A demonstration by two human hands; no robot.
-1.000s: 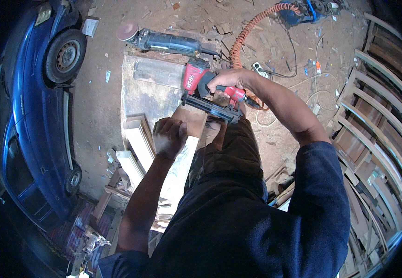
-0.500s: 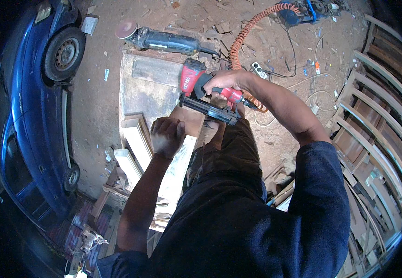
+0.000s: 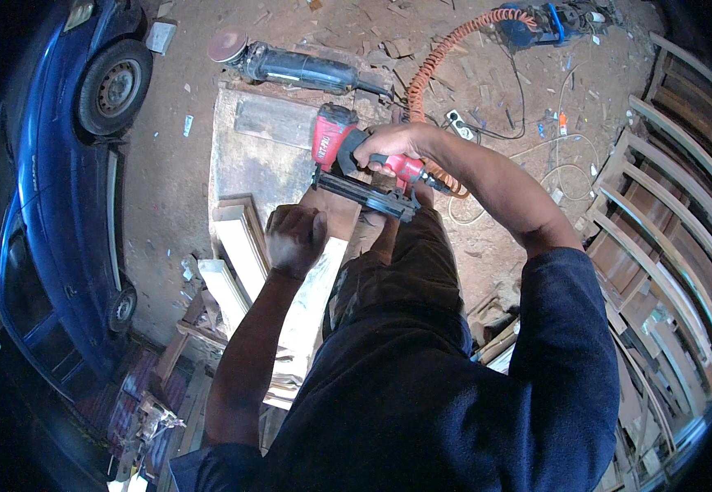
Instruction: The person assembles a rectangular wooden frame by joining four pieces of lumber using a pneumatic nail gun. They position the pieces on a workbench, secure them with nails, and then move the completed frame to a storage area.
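My right hand [image 3: 387,149] is wrapped round the handle of a red and black air nail gun [image 3: 333,141]. The gun's nose points down at the far end of a wooden board [image 3: 338,215], and its long dark magazine [image 3: 364,195] slants across above the board. Beside it, on the board's left edge, my left hand [image 3: 297,238] is curled closed with the knuckles up. Its fingertips are hidden, so I cannot tell what they hold. A coiled orange air hose [image 3: 434,70] leads to the gun's handle.
Pale boards [image 3: 239,246] lie left of my left hand on a worktable [image 3: 233,168]. An angle grinder [image 3: 307,70] with a sanding disc lies at the far edge. A power strip [image 3: 459,125] and cables are on the floor. A blue car [image 3: 69,221] stands left, wooden frames [image 3: 659,205] right.
The nail gun and my right hand have shifted slightly left. My left hand stays closed at the board's edge.
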